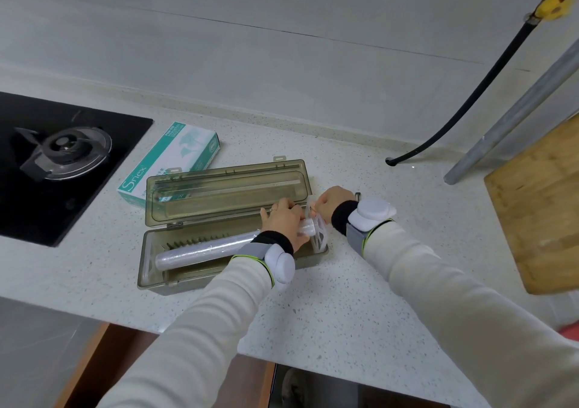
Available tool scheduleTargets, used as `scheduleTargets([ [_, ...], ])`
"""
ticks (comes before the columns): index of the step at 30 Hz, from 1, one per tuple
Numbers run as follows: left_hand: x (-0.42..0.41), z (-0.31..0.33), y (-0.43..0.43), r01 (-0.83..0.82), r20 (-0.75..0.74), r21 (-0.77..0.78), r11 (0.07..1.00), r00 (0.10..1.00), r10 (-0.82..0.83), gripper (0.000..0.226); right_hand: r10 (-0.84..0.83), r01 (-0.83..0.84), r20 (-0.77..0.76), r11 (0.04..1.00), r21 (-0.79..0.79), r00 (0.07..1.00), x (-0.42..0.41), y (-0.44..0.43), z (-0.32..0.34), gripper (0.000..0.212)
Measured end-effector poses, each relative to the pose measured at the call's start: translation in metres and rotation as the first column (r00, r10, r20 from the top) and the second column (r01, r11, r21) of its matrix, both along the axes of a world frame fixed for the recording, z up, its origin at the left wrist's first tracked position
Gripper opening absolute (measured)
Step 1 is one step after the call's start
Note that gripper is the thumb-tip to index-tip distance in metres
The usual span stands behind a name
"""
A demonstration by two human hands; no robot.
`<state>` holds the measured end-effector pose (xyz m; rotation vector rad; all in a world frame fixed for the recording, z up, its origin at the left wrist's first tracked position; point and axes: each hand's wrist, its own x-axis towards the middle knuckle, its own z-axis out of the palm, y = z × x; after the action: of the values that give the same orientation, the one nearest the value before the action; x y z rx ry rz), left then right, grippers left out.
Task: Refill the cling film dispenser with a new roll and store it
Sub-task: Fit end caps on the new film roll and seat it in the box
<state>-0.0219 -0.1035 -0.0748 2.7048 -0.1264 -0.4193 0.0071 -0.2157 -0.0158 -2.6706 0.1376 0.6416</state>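
At the bottom of the frame, two cream sleeves reach up over the white speckled countertop (pixel 344 301), each wrist wearing a grey strap with a white rounded device. In the middle, the left hand (pixel 283 219) curls its fingers round the right end of the clear cling film roll (pixel 203 250). The roll lies lengthwise and slightly tilted in the open, smoky translucent plastic dispenser box (pixel 219 274), its right end raised. Just beside it, the right hand (pixel 333 202) pinches the upper edge of a white spoked plastic end disc (pixel 320 237) set on that end of the roll. The dispenser's hinged lid (pixel 228 188) lies flat behind the base. Past it, touching the lid's left corner, lies a teal-and-white cardboard box (pixel 169 157). A black glass hob (pixel 103 144) fills the left, a wooden cutting board (pixel 539 207) the right edge. A black hose (pixel 470 94) climbs the pale wall at upper right.
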Motion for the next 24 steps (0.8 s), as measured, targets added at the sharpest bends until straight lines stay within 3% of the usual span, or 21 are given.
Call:
scheduleTargets([
  [8,-0.0015,-0.0046,0.0001,-0.006,0.02,0.006,1.0,1.0,0.006,0.036,-0.019,0.018,0.033,1.0,0.016,0.999,-0.0055,0.0038,-0.0034,0.036],
  [16,-0.0033,-0.0011,-0.0004,0.003,0.002,0.026,1.0,1.0,-0.003,0.035,-0.001,0.001,0.011,1.0,-0.01,1.0,-0.0061,0.0067,-0.0054,0.013],
  [24,-0.0041,0.0011,0.0008,0.0,0.001,0.022,1.0,1.0,0.0,0.037,0.002,0.0,-0.028,0.999,0.04,1.0,-0.0021,0.0029,-0.0034,0.012],
])
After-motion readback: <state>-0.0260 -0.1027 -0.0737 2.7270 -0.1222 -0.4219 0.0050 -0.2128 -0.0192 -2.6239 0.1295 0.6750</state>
